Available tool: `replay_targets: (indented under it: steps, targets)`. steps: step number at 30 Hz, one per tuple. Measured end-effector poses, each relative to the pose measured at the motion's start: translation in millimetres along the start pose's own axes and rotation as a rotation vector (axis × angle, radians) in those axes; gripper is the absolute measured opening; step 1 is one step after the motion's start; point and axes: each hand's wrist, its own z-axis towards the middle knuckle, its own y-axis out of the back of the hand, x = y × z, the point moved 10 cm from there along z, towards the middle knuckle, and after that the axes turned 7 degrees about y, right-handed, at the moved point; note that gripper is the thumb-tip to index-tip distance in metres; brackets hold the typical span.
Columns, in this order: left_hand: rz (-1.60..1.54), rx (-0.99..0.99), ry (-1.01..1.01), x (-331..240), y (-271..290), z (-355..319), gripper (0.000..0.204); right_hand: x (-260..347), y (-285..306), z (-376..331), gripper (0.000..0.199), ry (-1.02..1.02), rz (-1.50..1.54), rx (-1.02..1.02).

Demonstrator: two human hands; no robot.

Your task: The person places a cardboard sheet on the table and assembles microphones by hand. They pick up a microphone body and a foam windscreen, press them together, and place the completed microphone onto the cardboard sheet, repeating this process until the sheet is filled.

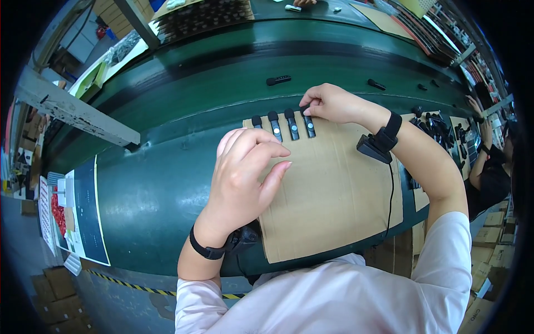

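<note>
Four small black oblong devices (283, 124) lie in a row along the far edge of a cardboard sheet (328, 195), the right hand (329, 103) pinching the rightmost one while the left hand (245, 172) rests loosely open on the sheet.

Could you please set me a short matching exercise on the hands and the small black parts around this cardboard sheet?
Things:
1. right hand
2. left hand
3. lone black part
4. pile of black parts

Places:
A. alone on the green belt, beyond the cardboard sheet
B. resting flat on the sheet's left part
C. at the last piece of the row of black parts
D. to the right of the sheet, near another person's hand

Pairs: 1-C, 2-B, 3-A, 4-D
</note>
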Motion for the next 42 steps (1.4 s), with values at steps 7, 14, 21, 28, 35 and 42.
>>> replay_targets:
  steps: [7, 14, 21, 28, 35, 42]
  targets:
    - [0.013, -0.018, 0.053, 12.8, 9.7, 0.9, 0.019, -30.0, 31.9, -9.7, 0.026, -0.041, 0.022, -0.099]
    - [-0.027, -0.103, 0.172, 43.9, 26.6, 9.2, 0.015, -168.0, 130.1, -58.5, 0.021, -0.316, -0.192, -0.317]
    - [0.071, -0.169, 0.291, 107.7, 49.3, 4.3, 0.010, -235.0, 126.9, -46.9, 0.024, -0.292, -0.235, -0.272]
    - [0.129, -0.016, 0.405, 179.6, 29.8, 19.4, 0.006, -239.8, 106.9, -23.9, 0.024, -0.235, -0.208, -0.143]
    - [0.221, 0.115, 0.400, 229.8, -17.2, 73.4, 0.015, -198.1, 120.1, -84.9, 0.016, -0.153, 0.141, -0.448]
    - [0.435, 0.195, 0.185, 252.6, -55.3, 88.5, 0.025, -106.8, 79.9, -200.2, 0.022, -0.168, 0.759, -0.723]
